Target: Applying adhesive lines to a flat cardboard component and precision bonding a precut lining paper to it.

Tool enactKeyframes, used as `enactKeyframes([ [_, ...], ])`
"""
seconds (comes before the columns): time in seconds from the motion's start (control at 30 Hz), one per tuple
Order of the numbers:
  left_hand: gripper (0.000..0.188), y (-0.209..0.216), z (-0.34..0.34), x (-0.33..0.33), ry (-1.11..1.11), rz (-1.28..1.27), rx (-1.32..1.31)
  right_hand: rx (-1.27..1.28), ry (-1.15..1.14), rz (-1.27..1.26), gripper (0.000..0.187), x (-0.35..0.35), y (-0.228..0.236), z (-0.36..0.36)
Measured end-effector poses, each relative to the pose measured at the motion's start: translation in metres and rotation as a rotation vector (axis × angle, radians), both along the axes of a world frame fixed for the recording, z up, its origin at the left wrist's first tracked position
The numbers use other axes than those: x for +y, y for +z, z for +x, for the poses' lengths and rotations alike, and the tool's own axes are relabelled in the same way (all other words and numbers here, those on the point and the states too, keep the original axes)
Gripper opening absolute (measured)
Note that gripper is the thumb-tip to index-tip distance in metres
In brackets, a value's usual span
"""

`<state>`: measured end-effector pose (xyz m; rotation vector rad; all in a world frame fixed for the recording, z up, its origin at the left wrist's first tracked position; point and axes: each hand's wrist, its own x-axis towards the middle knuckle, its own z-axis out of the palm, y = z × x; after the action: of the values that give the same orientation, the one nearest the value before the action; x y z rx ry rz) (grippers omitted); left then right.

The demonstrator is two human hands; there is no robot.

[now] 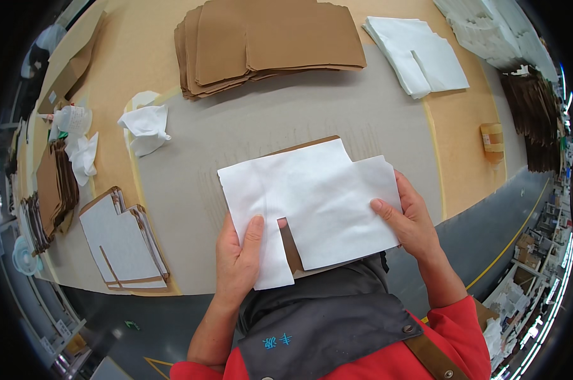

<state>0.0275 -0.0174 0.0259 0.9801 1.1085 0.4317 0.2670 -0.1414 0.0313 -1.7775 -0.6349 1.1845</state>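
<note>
Between my two hands is a white cut sheet [324, 196] with a notched upper edge and a narrow slot at its lower side. Under it lies a brown sheet [291, 250], showing through the slot and along the top edge. My left hand [238, 258] grips the left part of the sheets, thumb on top and fingers mostly hidden beneath. At the right end my right hand [410, 218] pinches them the same way, thumb pressing on the white face. The sheets are held at the table's near edge, over my dark apron [324, 339].
A stack of brown cut pieces [299, 38] lies at the far side, with folded white pieces [419, 57] to its right. White-and-brown pieces [125, 240] are piled at near left. Crumpled white cloth [146, 126], a clear bottle [74, 119] and an amber container [491, 140] also stand about.
</note>
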Motion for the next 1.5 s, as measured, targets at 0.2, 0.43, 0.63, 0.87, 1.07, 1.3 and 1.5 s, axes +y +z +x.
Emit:
enactKeyframes([
  [0.2, 0.04, -0.009, -0.008, 0.001, -0.056, 0.131, 0.048, 0.088, -0.037, 0.006, 0.057, 0.0, -0.001, -0.002],
  [0.43, 0.06, -0.003, 0.0, 0.001, 0.083, 0.254, 0.024, 0.095, -0.049, 0.03, 0.056, 0.002, 0.001, -0.003],
  [0.63, 0.06, -0.011, -0.01, 0.003, -0.059, 0.374, 0.094, 0.096, -0.069, 0.031, 0.055, 0.001, -0.001, -0.003],
  [0.87, 0.049, -0.011, -0.012, 0.003, -0.137, 0.352, 0.193, 0.126, -0.074, 0.034, 0.054, -0.002, -0.003, -0.005],
  [1.07, 0.05, -0.012, -0.014, 0.003, -0.173, 0.339, 0.225, 0.165, -0.095, 0.07, 0.054, -0.003, -0.006, -0.005],
  [1.3, 0.05, -0.013, -0.012, 0.003, -0.192, 0.302, 0.263, 0.141, -0.08, 0.045, 0.053, -0.003, -0.003, -0.004],
  [1.5, 0.05, 0.0, -0.008, 0.007, -0.196, 0.278, 0.306, 0.102, -0.054, 0.011, 0.055, 0.0, -0.002, -0.005],
])
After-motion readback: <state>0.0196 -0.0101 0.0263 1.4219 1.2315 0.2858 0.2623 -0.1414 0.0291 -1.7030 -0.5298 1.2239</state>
